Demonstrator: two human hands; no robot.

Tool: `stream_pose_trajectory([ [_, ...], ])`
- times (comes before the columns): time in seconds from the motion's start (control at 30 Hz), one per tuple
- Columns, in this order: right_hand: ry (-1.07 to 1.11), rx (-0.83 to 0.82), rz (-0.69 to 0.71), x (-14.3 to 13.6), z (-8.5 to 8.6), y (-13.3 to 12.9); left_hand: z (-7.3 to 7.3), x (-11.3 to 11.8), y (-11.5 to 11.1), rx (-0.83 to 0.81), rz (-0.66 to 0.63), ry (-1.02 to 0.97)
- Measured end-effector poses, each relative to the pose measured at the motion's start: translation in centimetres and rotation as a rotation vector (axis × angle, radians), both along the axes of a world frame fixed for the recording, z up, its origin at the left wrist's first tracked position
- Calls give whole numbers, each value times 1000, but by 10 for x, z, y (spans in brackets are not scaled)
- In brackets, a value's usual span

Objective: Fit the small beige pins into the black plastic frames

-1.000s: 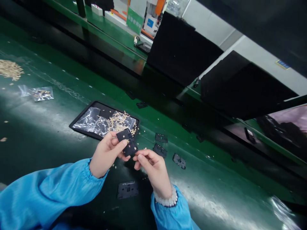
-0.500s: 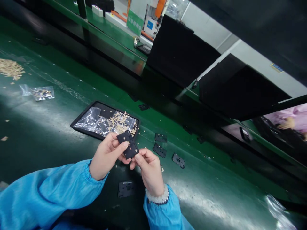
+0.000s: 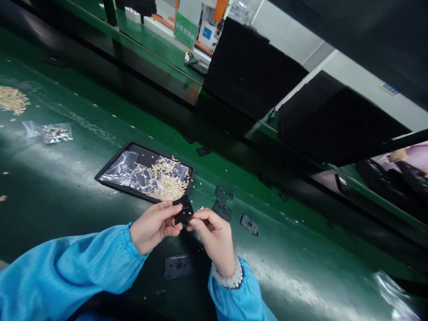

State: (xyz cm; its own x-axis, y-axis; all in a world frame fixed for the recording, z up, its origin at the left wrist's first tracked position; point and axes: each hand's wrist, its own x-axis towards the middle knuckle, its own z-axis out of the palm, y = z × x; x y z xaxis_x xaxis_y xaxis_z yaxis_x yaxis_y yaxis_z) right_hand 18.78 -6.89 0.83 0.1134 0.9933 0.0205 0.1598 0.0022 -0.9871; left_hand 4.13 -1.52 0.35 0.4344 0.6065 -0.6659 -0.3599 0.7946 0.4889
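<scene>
Between my two hands is a small black plastic plate (image 3: pixel 183 213) with cut-outs and a few small pale bits on it. My left hand (image 3: pixel 154 225) grips its left side, thumb on top. At its right edge, the thumb and fingers of my right hand (image 3: pixel 214 234) are pinched together on the corner. Just beyond the plate lies a black tray (image 3: pixel 117 186) holding clear plastic bags (image 3: pixel 124 168) and a heap of small beige pieces (image 3: pixel 172 186). A similar black plate (image 3: pixel 178 266) rests on the green bench below my hands.
Right of my hands lie several black plates (image 3: pixel 249 224). On the left are a clear bag with small parts (image 3: pixel 56 133) and a beige pile (image 3: pixel 12 100). Dark panels (image 3: pixel 250 71) stand behind the bench. Part of another person's hand (image 3: pixel 397 155) shows at far right.
The plate has turned and tilted, moving slightly right and down. My right hand has shifted a little right, its fingers still at the plate's edge. The view has shifted slightly.
</scene>
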Motion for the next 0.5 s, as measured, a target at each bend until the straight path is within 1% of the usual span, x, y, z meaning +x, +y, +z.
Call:
stream_pose_trajectory([
  [0.13, 54, -29, -7, 3, 3, 1, 0, 0, 1, -38, 23, -8],
  [0.23, 132, -46, -6, 1, 0, 3, -1, -1, 1, -50, 14, -15],
  [0.3, 132, -22, 26, -1, -2, 4, -2, -1, 0, -54, -3, -14],
  [0.33, 98, 0, 48, -1, -2, 4, -3, -1, 0, -53, -11, -12],
  [0.4, -39, 70, 98, 2, 1, 5, -4, -1, -1, -41, -32, -4],
  [0.5, -310, 255, 165, 15, 11, 10, -2, 1, -3, 7, -76, 10],
])
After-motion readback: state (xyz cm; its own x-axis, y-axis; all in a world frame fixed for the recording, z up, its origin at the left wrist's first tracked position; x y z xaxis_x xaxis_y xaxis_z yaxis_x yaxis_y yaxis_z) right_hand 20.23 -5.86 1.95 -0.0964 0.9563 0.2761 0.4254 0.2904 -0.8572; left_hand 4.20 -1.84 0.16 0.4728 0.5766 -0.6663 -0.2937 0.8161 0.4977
